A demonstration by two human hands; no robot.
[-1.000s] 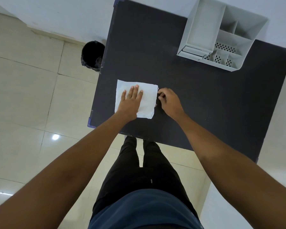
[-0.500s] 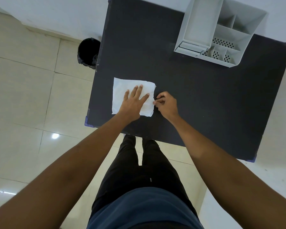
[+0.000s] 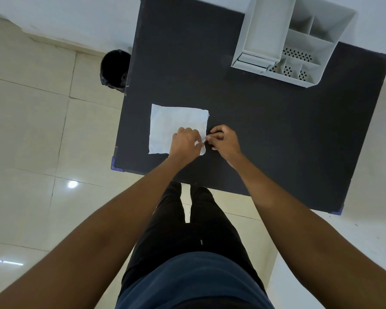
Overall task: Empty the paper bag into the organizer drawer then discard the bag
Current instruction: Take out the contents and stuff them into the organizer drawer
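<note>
A flat white paper bag point(image 3: 172, 126) lies on the black table point(image 3: 265, 134) near its front left corner. My left hand point(image 3: 185, 142) rests on the bag's near right part, fingers curled and pinching its right edge. My right hand point(image 3: 223, 140) sits just right of the bag, fingertips pinching the same edge against the left hand's. The grey organizer point(image 3: 288, 39) stands at the table's far right side, with a long compartment, several small perforated cells and a small drawer front point(image 3: 253, 62) at its near left. What the bag holds is hidden.
A black bin point(image 3: 114, 70) stands on the tiled floor beside the table's left edge. My legs are under the table's front edge. A white wall runs behind the table.
My left hand slid from lying flat on the bag's middle to its near right edge and curled. Both hands now pinch that edge together.
</note>
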